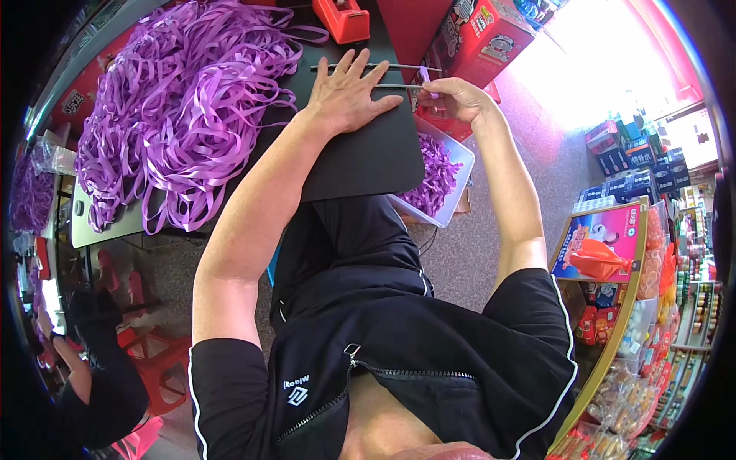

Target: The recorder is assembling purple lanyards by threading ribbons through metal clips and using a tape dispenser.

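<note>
Left hand (345, 96): grip spread flat over grey rods (399, 86)
Right hand (458, 100): grip pinched, apparently on purple ribbon (425, 74)
Ribbon risk: slackened pinch could let it slip

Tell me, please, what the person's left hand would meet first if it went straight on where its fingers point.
The left hand would probably meet the orange-red, block-shaped tape dispenser first, just ahead of it; depth is unclear, so it might pass slightly above.
</note>
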### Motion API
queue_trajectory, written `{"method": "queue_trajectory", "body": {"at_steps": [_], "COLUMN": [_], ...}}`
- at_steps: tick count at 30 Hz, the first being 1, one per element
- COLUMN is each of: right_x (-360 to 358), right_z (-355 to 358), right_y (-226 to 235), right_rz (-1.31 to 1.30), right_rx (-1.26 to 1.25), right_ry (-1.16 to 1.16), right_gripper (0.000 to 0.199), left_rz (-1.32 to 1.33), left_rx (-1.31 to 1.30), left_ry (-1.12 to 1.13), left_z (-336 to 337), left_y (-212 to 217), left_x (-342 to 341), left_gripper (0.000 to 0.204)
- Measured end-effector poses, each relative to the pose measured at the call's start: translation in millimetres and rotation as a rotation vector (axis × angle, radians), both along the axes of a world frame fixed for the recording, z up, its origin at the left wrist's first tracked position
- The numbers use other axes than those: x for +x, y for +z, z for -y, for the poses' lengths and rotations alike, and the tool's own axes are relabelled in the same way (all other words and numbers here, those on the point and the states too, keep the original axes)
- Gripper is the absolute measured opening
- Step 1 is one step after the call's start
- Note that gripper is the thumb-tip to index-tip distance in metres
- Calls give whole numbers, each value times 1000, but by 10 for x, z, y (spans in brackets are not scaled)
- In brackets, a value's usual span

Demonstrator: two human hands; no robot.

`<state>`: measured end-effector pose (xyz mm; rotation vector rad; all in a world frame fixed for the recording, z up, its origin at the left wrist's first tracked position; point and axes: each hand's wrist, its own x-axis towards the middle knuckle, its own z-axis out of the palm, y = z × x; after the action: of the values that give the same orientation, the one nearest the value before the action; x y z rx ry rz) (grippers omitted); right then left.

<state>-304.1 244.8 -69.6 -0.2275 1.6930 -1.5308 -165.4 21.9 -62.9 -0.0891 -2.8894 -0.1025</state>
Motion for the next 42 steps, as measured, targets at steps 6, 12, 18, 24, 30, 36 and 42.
{"method": "queue_trajectory", "body": {"at_steps": [6, 12, 18, 24, 30, 36, 42], "right_x": [-78, -92, -337, -385, -475, -655, -343], "right_z": [-90, 104, 99, 54, -224, -1184, -1076], "right_y": [50, 243, 15, -25, 9, -331, -1520], "right_rz": [-28, -129, -118, -63, -104, -293, -939], "right_rx": [70, -76, -99, -148, -57, -144, 665], "right_ry": [53, -61, -110, -123, -182, -478, -203], "right_gripper": [27, 41, 32, 24, 28, 27, 50], "left_rz": [-10, -14, -6, -48, -74, -74, -232], "left_rx": [15, 3, 1, -11, -15, -30, 19], "left_ry": [-8, -7, -11, -9, 0, -8, -61], "left_z": [-14, -6, -22, 4, 10, -18, -44], "left_y": [-32, -28, 12, -88, -127, -100, -117], "left_x": [-9, -7, -19, -36, -40, -47, -85], "left_gripper": [74, 73, 73, 73, 74, 75, 72]}}
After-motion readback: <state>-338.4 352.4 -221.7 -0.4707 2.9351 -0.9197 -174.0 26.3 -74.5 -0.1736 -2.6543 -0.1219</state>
